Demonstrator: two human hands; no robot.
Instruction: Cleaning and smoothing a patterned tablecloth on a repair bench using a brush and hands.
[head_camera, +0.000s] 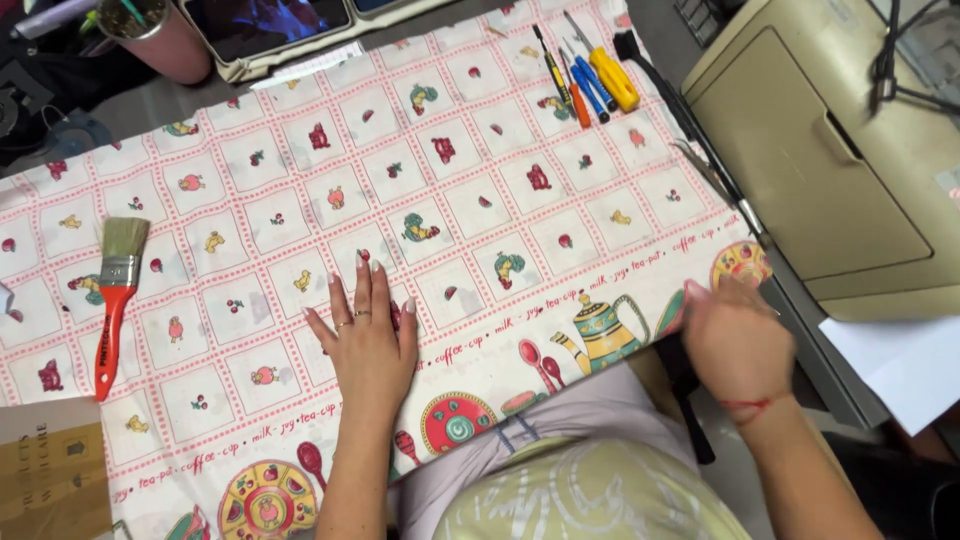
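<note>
With my left hand (368, 335) pressed flat and open on the patterned cloth (470, 200) covering the table, my blurred right hand (733, 335) seems to grip its near edge, best tugged evenly outward to avoid wrinkles.

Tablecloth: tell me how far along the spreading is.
Done: the tablecloth lies flat across most of the table, with a paintbrush and screwdrivers resting on it. In hand: the left hand presses it flat while the right hand works at the near edge. Left: the near edge hangs loose over the lap.
</note>
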